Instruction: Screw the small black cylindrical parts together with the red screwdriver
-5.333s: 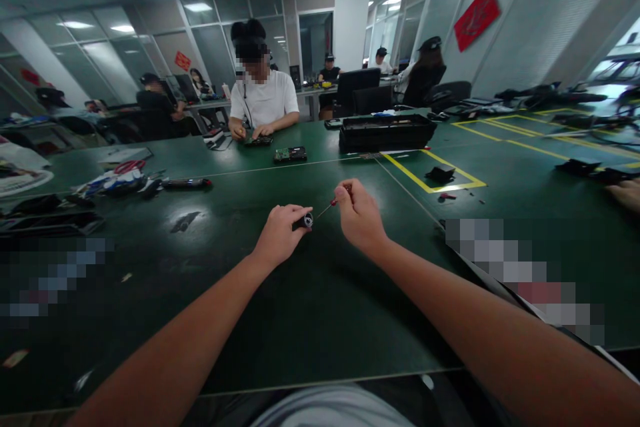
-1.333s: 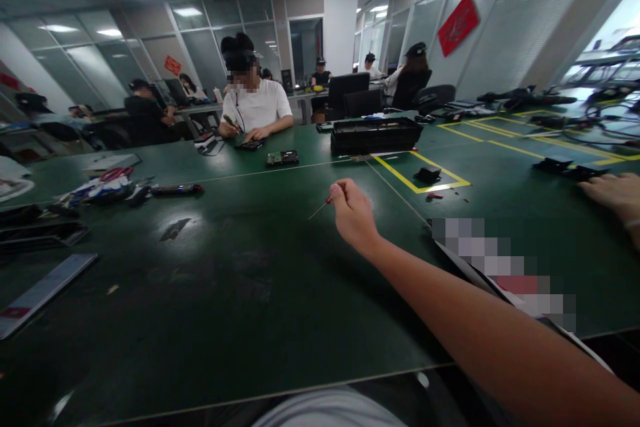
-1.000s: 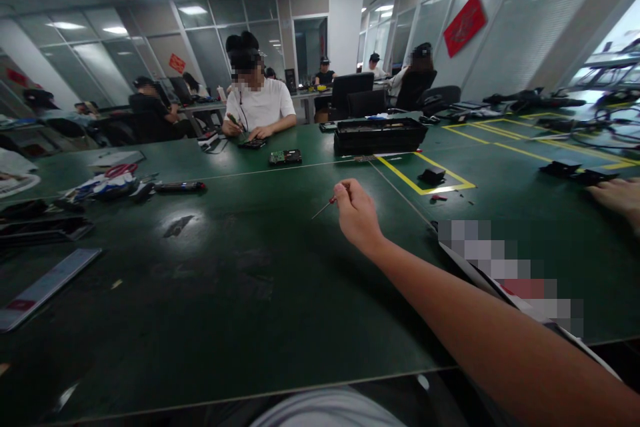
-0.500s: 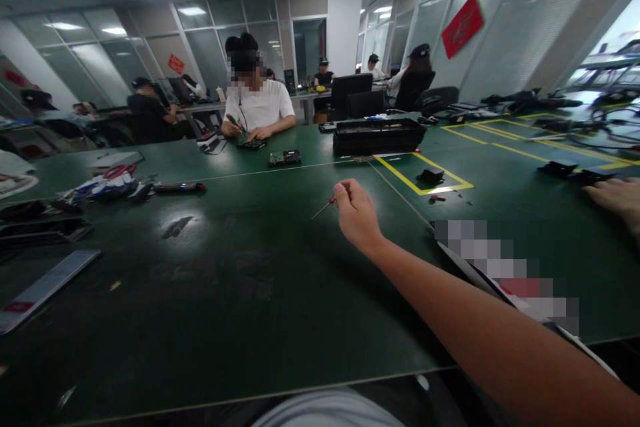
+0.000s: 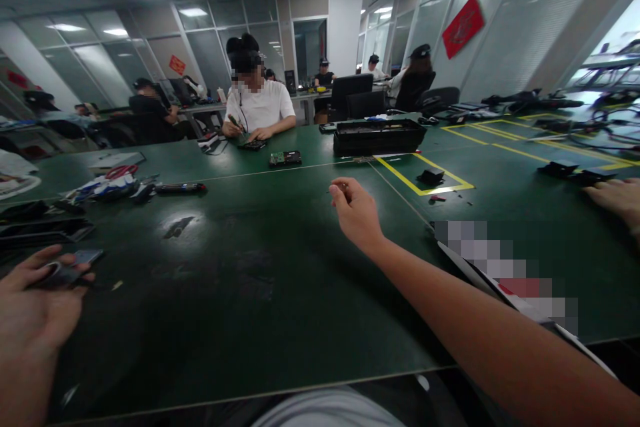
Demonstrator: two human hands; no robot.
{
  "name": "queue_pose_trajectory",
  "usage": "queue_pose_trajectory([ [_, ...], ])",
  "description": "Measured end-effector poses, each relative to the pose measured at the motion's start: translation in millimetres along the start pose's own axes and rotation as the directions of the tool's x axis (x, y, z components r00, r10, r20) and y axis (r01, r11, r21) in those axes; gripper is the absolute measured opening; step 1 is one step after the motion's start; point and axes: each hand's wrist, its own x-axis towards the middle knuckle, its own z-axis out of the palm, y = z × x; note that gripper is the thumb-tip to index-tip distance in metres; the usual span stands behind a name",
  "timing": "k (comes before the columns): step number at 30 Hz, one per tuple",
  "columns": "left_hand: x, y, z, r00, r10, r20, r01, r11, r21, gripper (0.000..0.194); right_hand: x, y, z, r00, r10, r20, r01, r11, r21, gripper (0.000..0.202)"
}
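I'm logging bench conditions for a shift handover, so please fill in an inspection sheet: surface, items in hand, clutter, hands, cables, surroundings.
Surface: green tabletop, with yellow tape outline.
Items in hand: dark cylindrical part; slim tool, mostly hidden by fingers.
Clutter: black open-topped box, exposed circuit board, black pen-shaped tool; black bracket inside the tape outline.
Hands: left hand grips the cylindrical part; right hand is curled around the slim tool.
Cables: dark cables, tangled at far right.
Surroundings: co-worker in white shirt across the table; another person's hand at right edge.
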Motion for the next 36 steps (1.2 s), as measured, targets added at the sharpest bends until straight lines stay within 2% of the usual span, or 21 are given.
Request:
queue_pose_trajectory([
  [2,-2,-2,25.5,0.999,-0.025,-0.048,0.011,0.959,-0.284,0.023,0,1,1,1.0,-0.002,-0.006,0.002,1.0,-0.003,0.031],
  [3,-4,-1,40.5,0.999,-0.042,-0.029,0.028,0.929,-0.368,0.027,0,2,1,1.0,-0.005,-0.007,0.004,1.0,-0.006,0.03],
  [5,-11,5,72.6,0.99,-0.058,0.127,0.11,0.887,-0.449,0.034,1,3,2,1.0,-0.005,-0.008,0.005,1.0,-0.006,0.028],
  [7,-19,11,104.6,0.968,-0.03,0.25,0.146,0.875,-0.461,0.035,1,2,2,1.0,0.004,-0.003,-0.004,1.0,0.001,0.03],
  [10,-32,17,148.0,0.896,0.033,0.442,0.142,0.923,-0.357,0.048,2,-1,1,1.0,0.014,0.011,-0.013,1.0,-0.023,0.032],
  [12,-40,16,173.5,0.846,0.097,0.525,0.084,0.947,-0.311,0.048,2,-4,-1,1.0,0.003,0.015,-0.002,0.998,-0.056,0.031],
  [15,-51,8,205.9,0.723,0.207,0.66,0.022,0.947,-0.321,0.042,1,-8,-4,1.0,-0.024,0.006,0.025,0.996,-0.083,0.031],
  [17,-55,-2,222.2,0.652,0.28,0.705,-0.034,0.939,-0.342,0.045,0,-9,-4,0.999,-0.033,-0.006,0.033,0.996,-0.086,0.031],
  [21,-59,-27,236.1,0.587,0.374,0.718,-0.323,0.921,-0.215,0.059,-2,-10,-2,0.998,-0.056,-0.032,0.053,0.996,-0.078,0.029],
  [24,-60,-41,232.6,0.521,0.364,0.772,-0.477,0.874,-0.09,0.043,-4,-11,-2,0.996,-0.079,-0.028,0.078,0.995,-0.064,0.027],
  [26,-61,-46,228.6,0.469,0.379,0.797,-0.554,0.829,-0.068,0.036,-5,-13,-3,0.995,-0.094,-0.035,0.094,0.995,-0.024,0.024],
  [28,-62,-47,226.0,0.436,0.431,0.79,-0.625,0.777,-0.079,0.034,-7,-15,-3,0.993,-0.104,-0.055,0.106,0.993,0.047,0.022],
  [30,-62,-47,225.4,0.444,0.45,0.775,-0.651,0.756,-0.067,0.035,-9,-16,-4,0.992,-0.108,-0.058,0.115,0.986,0.121,0.021],
  [33,-62,-46,226.0,0.504,0.425,0.752,-0.634,0.773,-0.011,0.041,-11,-15,-1,0.994,-0.108,-0.018,0.109,0.976,0.188,0.02],
  [36,-60,-46,226.4,0.533,0.427,0.731,-0.635,0.772,0.013,0.046,-12,-12,3,0.994,-0.102,0.035,0.093,0.975,0.2,0.02],
])
